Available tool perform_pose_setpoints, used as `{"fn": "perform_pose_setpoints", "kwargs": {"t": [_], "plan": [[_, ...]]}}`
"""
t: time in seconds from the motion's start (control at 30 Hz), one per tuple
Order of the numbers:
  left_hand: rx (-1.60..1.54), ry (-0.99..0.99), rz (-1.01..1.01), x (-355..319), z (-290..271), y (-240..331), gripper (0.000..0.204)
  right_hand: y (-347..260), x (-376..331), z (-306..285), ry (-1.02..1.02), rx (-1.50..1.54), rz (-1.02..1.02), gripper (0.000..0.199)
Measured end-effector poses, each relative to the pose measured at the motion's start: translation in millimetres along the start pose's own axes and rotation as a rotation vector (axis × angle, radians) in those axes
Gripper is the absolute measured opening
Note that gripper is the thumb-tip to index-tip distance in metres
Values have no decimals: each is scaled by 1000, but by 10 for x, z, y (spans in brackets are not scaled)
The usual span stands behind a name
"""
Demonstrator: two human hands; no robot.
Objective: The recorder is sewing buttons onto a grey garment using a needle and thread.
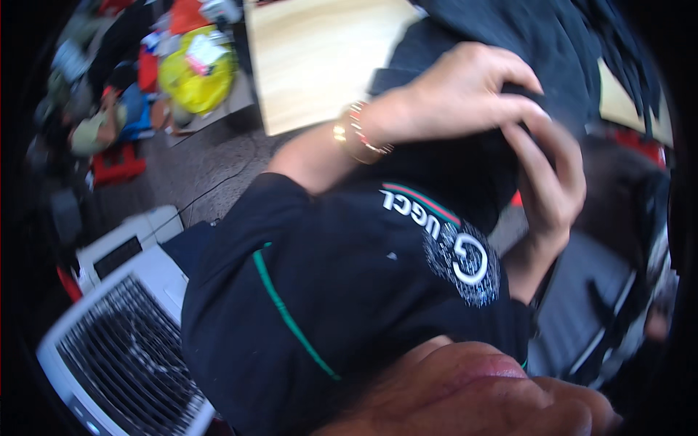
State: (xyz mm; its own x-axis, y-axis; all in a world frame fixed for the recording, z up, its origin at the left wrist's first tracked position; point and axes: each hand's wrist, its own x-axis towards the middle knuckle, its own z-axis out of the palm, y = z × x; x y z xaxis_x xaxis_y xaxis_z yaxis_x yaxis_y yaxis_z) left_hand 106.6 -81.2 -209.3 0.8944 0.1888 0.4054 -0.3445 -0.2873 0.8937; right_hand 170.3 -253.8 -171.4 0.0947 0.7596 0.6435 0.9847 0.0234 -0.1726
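Both hands pinch dark cloth above the white round emblem.

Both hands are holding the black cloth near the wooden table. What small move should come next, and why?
Probably lift the dark garment a little and draw it flat: the left hand and right hand both pinch one bunched fold, beside the wooden table.
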Motion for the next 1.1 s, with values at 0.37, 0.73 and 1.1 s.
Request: {"fn": "perform_pose_setpoints", "kwargs": {"t": [0.37,0.73,1.1], "plan": [[-37,-283,202,-53,-121,-102,30,260,-287,127,138,78,149,26],[197,-69,191,-134,8,-140,29,290,-314,73,40,289,264,25],[81,-222,224,-149,-33,-228,26,325,-395,128,-80,566,478,44]]}}
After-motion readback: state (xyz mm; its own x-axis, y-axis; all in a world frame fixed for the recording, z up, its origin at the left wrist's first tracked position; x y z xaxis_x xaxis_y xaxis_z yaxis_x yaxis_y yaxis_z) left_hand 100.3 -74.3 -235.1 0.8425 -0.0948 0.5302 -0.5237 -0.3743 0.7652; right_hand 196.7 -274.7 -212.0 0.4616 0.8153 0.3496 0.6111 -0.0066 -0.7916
